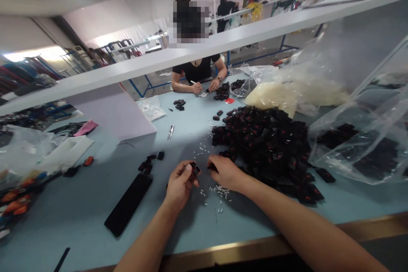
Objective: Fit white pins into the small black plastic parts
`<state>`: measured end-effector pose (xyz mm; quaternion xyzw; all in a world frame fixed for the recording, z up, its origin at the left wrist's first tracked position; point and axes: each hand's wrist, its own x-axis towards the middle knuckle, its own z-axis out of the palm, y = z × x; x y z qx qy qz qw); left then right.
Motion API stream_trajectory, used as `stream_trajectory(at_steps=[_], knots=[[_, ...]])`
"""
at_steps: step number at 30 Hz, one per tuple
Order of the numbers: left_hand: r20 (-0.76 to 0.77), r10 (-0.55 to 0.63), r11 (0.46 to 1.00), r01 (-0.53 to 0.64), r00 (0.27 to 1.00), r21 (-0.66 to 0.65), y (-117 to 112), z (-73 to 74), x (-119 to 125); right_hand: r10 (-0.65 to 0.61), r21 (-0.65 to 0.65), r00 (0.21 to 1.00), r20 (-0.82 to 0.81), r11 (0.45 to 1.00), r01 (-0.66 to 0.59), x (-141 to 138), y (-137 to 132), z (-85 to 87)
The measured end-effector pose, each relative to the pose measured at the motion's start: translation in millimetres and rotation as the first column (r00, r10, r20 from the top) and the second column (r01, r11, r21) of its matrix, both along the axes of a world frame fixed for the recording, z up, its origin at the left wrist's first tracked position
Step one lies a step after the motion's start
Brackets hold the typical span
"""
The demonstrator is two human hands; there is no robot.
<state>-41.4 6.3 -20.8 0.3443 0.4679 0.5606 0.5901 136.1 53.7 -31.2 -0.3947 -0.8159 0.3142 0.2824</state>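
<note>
My left hand [182,181] pinches a small black rectangular piece [195,168] with a reddish mark, thumb on top. Just to its right, my right hand [226,172] has its fingers curled together; a dark bit shows at the fingertips, too small to name. Below and between the hands, tiny white tube-like bits [219,191] are scattered on the blue-grey table [178,238]. A big heap of similar black pieces [264,140], many with red marks, lies beyond and right of my right hand. A few loose black pieces [147,165] sit left of my left hand.
A black phone-like slab [128,205] lies at left, small snips [171,131] farther back. Clear plastic bags [357,136] stand at right. A white shelf [140,64] crosses above the table. A co-worker [199,74] sits opposite, handling black pieces. Orange-and-black items [19,202] lie far left.
</note>
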Motion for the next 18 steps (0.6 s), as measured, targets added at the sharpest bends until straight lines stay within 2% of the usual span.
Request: stream_trajectory(at_steps=[4,8,13,16,18], knots=[[0.013,0.006,1.000,-0.006,1.000,-0.012,-1,4.0,2,-0.039,-0.096,0.976,-0.212,0.995,0.019,0,4,3.5],[0.032,-0.034,0.999,0.035,0.999,-0.007,-2,4.7,4,-0.071,-0.236,0.949,-0.307,0.972,-0.003,0,4,8.4],[0.051,-0.087,0.996,0.087,0.995,0.015,-4,2.0,3,-0.087,-0.413,0.919,-0.383,0.906,-0.087,2,2,13.3],[0.050,-0.102,0.995,0.100,0.994,0.028,-4,1.4,3,-0.050,-0.449,0.904,-0.425,0.879,-0.163,4,0,16.1],[0.046,-0.099,0.995,0.098,0.994,0.023,-5,1.6,3,-0.025,-0.432,0.904,-0.427,0.884,-0.179,4,-1,17.6]])
